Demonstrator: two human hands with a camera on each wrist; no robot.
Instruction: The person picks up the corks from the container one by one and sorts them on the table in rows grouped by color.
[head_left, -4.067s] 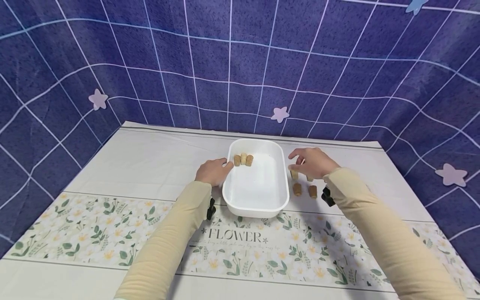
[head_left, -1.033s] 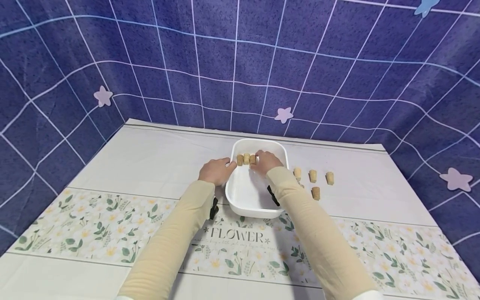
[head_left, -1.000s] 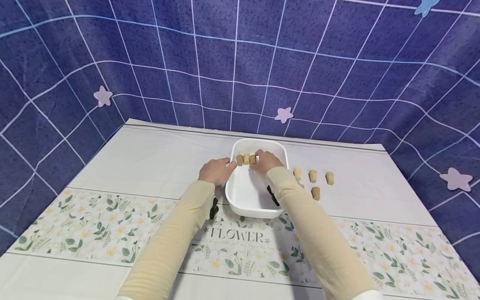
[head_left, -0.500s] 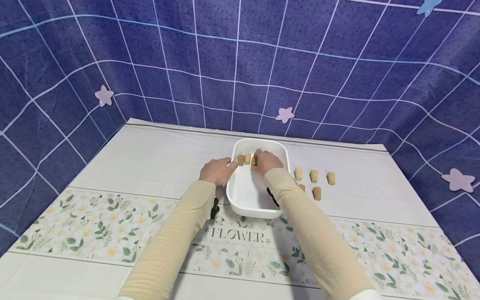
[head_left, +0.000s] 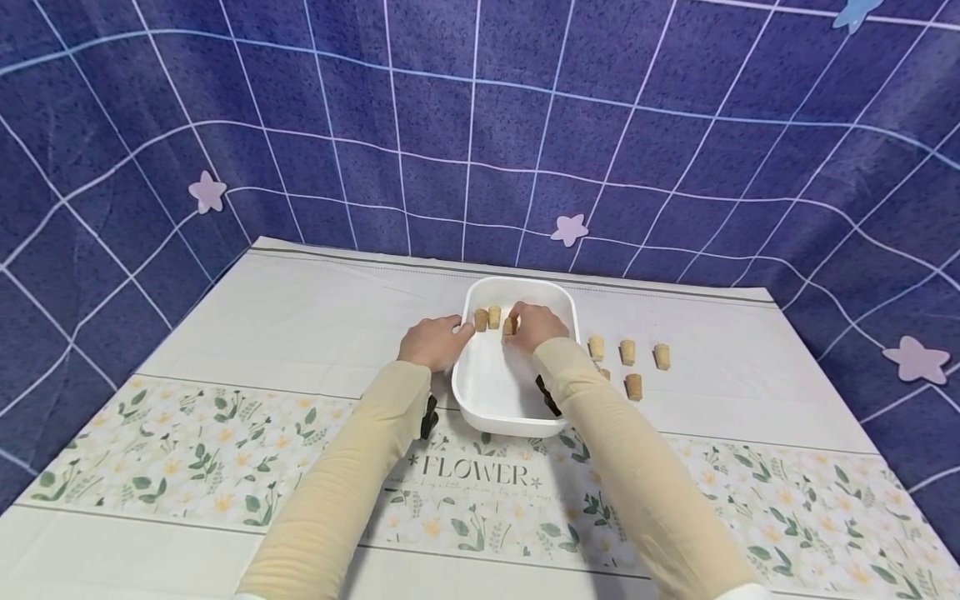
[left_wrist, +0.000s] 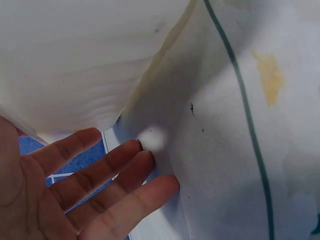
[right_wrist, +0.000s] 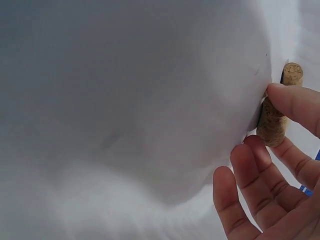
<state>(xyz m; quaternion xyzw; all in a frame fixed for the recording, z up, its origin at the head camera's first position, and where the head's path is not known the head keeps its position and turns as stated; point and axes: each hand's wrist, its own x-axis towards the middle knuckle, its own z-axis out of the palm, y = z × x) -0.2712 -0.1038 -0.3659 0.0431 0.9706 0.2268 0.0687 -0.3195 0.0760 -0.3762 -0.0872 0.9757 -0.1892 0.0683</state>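
A white plastic tub [head_left: 498,392] stands on the table. At its left side my left hand [head_left: 433,343] hooks its thumb over the rim; in the left wrist view the fingers [left_wrist: 117,192] lie along the outer wall. Inside, my right hand [head_left: 538,325] pinches a brown cork [right_wrist: 273,122] between thumb and forefinger, near the tub's back wall. To its left, two corks stand upright: a brown cork [head_left: 481,320] in the corner and a paler cork [head_left: 494,317] beside it. The right wrist view shows another cork [right_wrist: 293,74] just past the thumb.
Right of the tub several corks stand in two rows, among them a pale cork [head_left: 596,347] and a brown cork [head_left: 633,386]. A flower-printed cloth [head_left: 300,467] covers the table. Behind it hangs a blue gridded curtain [head_left: 420,142] with stars.
My right hand has gone from the corks on the table into the tub. Over the last second it shifts slightly right, widening the gap from the pale cork. My left hand stays at the rim.
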